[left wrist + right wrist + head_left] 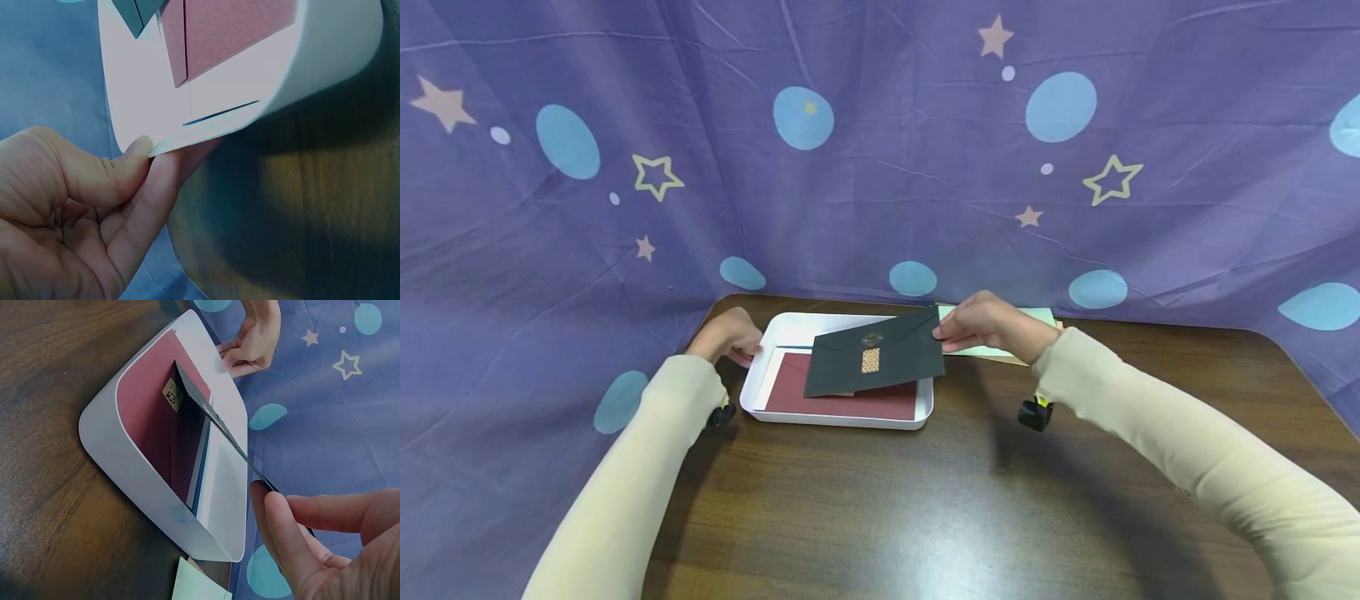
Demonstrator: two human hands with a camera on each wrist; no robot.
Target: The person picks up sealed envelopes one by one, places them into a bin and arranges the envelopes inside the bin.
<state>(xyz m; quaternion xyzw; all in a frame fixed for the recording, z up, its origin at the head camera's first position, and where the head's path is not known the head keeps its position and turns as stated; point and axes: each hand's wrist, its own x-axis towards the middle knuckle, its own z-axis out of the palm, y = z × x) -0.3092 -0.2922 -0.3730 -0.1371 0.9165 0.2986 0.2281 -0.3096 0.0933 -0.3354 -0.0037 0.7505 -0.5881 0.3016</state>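
Observation:
A black envelope (838,367) with a tan patterned sticker tilts over a white tray (842,422). My right hand (981,325) pinches the envelope by its right edge, between thumb and fingers in the right wrist view. Inside the tray lies a dark red envelope (880,404), with white and blue edges showing beneath it. At the tray's left side, my left hand (733,335) grips the rim; the left wrist view shows its thumb above the rim and fingers below. A small sticker (172,395) shows near the black envelope's lower end in the right wrist view.
Pale green paper items (1037,315) lie behind my right hand, right of the tray, with a tan edge under them. The brown wooden table (880,500) meets a purple patterned cloth (880,208) at the back and left.

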